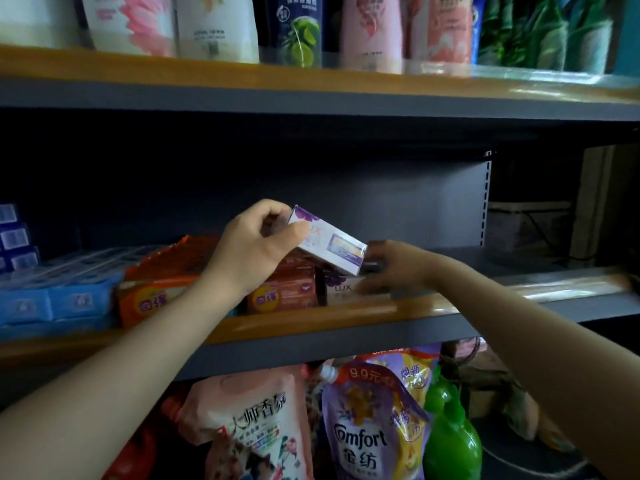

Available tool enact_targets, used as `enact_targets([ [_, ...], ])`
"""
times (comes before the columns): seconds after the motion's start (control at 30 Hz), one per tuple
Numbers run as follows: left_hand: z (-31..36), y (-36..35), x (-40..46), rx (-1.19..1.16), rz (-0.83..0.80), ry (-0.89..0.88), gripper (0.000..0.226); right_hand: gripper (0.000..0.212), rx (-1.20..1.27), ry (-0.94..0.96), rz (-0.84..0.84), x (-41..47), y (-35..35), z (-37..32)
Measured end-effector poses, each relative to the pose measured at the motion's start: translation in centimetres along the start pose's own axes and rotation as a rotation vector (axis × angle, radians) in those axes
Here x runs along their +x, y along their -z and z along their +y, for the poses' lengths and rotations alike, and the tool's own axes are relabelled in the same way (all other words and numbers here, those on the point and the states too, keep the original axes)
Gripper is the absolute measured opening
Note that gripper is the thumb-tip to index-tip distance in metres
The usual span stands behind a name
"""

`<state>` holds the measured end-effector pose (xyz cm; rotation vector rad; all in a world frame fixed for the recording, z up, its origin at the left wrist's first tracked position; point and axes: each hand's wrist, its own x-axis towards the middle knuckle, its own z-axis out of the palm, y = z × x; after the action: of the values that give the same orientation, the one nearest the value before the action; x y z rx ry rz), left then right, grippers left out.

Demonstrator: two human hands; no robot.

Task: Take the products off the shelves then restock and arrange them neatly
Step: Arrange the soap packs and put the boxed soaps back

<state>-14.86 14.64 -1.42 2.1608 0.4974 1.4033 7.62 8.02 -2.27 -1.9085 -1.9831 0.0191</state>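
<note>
Left hand (254, 242) grips tilted purple Lux soap box (329, 242) above middle shelf (346, 320), right hand (391, 268) fingers loosely extended, resting on shelved Lux box (346, 289).

The left hand (256, 242) grips a purple-and-white soap box (329, 240), tilted, above the middle shelf (346, 320). The right hand (391, 268) reaches in beside it, fingers resting on a Lux box (343, 289) that lies at the shelf's front edge; what the fingers do behind it is too dim to tell. Left of that box sit orange soap packs (156, 292) and, further left, blue packets (59, 299). On the upper shelf (242, 77) stands a row of refill pouches (298, 29). Below, a pink pouch (249, 424), a purple Comfort pouch (374, 427) and a green bottle (450, 441) stand close together.
</note>
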Motion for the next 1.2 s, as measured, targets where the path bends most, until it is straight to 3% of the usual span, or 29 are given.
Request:
enact_targets([
  [0.07, -0.1, -0.3, 0.1, 0.016, -0.011, 0.004, 0.052, 0.038, -0.116, -0.031, 0.058, 0.2, 0.2, 0.1],
  [0.1, -0.1, -0.5, 0.2, 0.028, -0.02, 0.006, 0.052, 0.034, -0.031, -0.054, 0.133, 0.0, 0.4, 0.1],
  [0.17, 0.0, -1.2, 0.4, 0.064, -0.047, 0.007, 0.052, 0.036, 0.454, -0.063, 0.26, -1.0, 0.8, -0.3],
  [0.23, 0.2, -2.4, 0.4, 0.08, -0.066, 0.012, 0.047, 0.039, 0.828, 0.013, 0.197, -2.1, 1.3, 0.0],
  [0.33, 0.4, -4.2, 0.4, 0.115, -0.155, -0.006, 0.049, 0.045, 0.646, 0.102, 0.095, -3.3, 1.6, 0.2],
  [0.43, 1.0, -4.5, 0.8, 0.196, -0.386, -0.012, 0.062, 0.056, 0.535, 0.067, 0.183, -4.4, 2.3, 1.2],
  [0.57, 0.7, -4.6, 3.1, 0.642, -0.512, -0.146, 0.034, 0.059, 0.557, 0.0, 0.29, -6.0, 3.7, 3.2],
  [0.67, 0.3, -6.5, 4.2, 0.868, -0.735, -0.091, 0.039, 0.05, 0.537, -0.028, 0.271, -6.2, 3.7, 3.7],
  [0.73, 0.0, -7.7, 4.8, 0.948, -0.738, -0.046, 0.047, 0.038, 0.525, -0.018, 0.256, -6.2, 3.6, 3.8],
  [0.87, -1.7, -8.9, 5.6, 1.066, -0.643, -0.109, 0.033, 0.037, 0.451, -0.02, 0.193, -5.7, 3.1, 4.0],
  [1.03, -2.3, -7.2, 6.6, 0.82, -0.688, -0.084, 0.029, 0.031, 0.378, -0.007, 0.102, -3.8, 2.1, 2.9],
  [1.2, -2.1, -4.3, 5.7, 0.577, -0.569, -0.042, 0.028, 0.036, 0.241, -0.013, 0.003, -1.9, 1.0, 1.9],
])
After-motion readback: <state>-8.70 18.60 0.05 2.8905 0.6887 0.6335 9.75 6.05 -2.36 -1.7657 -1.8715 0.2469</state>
